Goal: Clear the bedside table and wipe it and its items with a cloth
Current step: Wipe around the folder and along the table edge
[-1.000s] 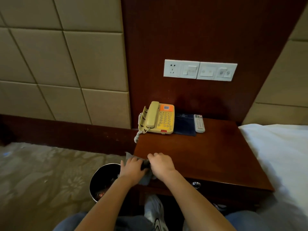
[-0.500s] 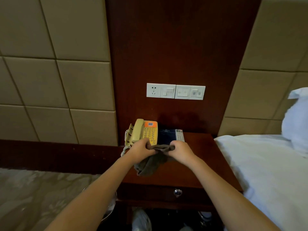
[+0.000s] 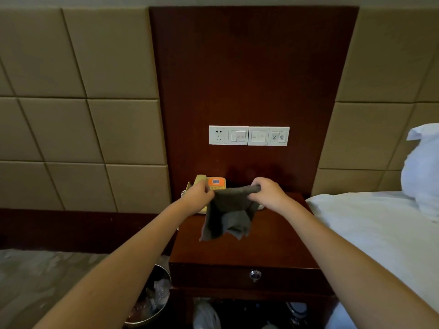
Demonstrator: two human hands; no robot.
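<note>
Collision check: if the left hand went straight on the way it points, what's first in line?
Likely the telephone, right behind the left hand gripping the cloth; depth gap unclear.

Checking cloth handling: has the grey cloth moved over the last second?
Yes. The cloth has left the front-left edge of the bedside table and now hangs above it, before the telephone, pinched by the left hand and right hand.

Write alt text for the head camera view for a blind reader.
The left hand and right hand hold a grey cloth up by its top edge above a wooden bedside table. A yellow phone sits behind; a bed lies right, a bin left.
</note>
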